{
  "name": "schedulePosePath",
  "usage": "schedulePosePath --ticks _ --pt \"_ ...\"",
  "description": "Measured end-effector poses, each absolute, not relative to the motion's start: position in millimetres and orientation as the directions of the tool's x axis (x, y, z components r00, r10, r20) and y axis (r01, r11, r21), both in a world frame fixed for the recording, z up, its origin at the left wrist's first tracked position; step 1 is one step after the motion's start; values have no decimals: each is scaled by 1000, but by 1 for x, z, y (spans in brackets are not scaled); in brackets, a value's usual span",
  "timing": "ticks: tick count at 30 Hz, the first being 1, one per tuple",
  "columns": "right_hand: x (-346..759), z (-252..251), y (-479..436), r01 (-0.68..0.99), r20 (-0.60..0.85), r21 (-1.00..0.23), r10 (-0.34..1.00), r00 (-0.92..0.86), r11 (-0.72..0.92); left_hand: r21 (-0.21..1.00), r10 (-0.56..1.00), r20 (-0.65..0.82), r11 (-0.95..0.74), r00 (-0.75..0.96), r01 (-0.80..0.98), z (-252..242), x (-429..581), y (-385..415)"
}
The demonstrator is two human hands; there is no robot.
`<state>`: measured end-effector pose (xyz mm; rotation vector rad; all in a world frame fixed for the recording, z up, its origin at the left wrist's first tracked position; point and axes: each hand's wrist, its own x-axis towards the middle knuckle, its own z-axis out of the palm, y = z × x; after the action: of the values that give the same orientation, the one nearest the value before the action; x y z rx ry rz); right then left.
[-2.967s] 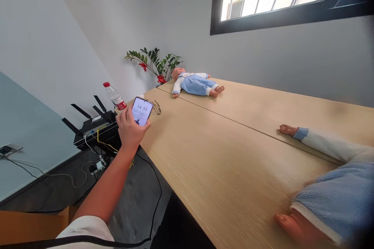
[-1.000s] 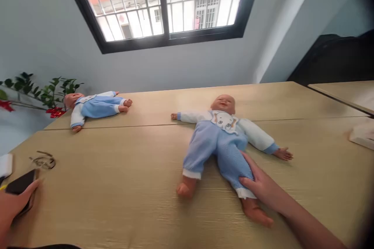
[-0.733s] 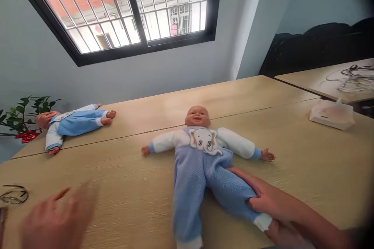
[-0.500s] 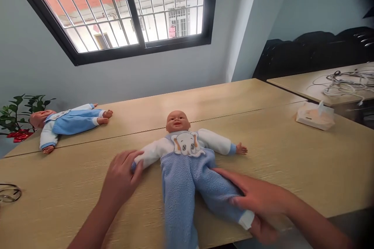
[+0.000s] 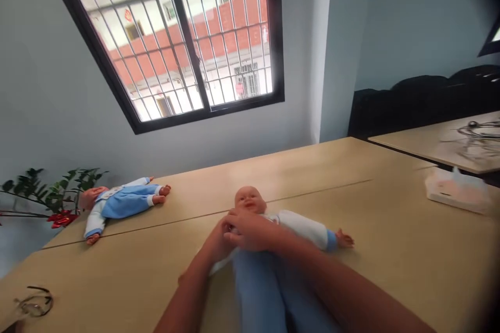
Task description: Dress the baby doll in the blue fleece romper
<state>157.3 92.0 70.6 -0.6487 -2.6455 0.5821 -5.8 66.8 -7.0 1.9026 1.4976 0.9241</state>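
Note:
A baby doll (image 5: pixel 250 199) in a blue and white suit lies on its back on the wooden table (image 5: pixel 390 250), feet toward me. Both of my hands rest on its chest just below the chin. My right hand (image 5: pixel 252 230) lies on top, its fingers curled over the doll's collar. My left hand (image 5: pixel 217 242) is pressed against it from the left and partly hidden under it. The doll's left arm stretches out to the right; its blue legs run down to the frame's bottom edge.
A second doll (image 5: pixel 121 201) in the same suit lies at the table's far left, beside a green plant (image 5: pixel 50 197) with a red bow. Glasses (image 5: pixel 34 303) lie near the left edge. A white tissue pack (image 5: pixel 457 191) sits at the right. A second table with cables stands beyond.
The phone has left my left hand. Both hands moved from the doll's arm and leg up onto its chest, and the view tilted up.

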Motion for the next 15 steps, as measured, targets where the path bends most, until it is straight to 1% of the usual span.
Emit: schedulePosePath --ticks 2,4,6,7,9,11,13,15 --pt "145 66 99 349 225 -513 515 -827 784 766 963 216 -269 161 584 -5 -6 66" --pt "143 65 107 316 214 -585 518 -828 747 772 955 243 -297 170 563 0 -10 63" --pt "148 67 114 293 187 -647 519 -834 704 764 957 245 -290 158 576 3 -15 60" --pt "151 69 118 296 178 -654 522 -834 696 749 960 238 -280 150 601 3 -17 58" --pt "157 71 124 328 166 -644 546 -821 691 706 962 228 -268 147 656 1 -23 56" --pt "160 70 130 380 164 -608 578 -800 698 679 957 231 -287 175 675 0 -29 56" --pt "160 65 136 421 151 -557 586 -796 716 686 952 237 -306 195 661 0 -34 56" --pt "160 60 140 428 124 -514 558 -820 743 708 949 231 -314 214 633 2 -39 55"
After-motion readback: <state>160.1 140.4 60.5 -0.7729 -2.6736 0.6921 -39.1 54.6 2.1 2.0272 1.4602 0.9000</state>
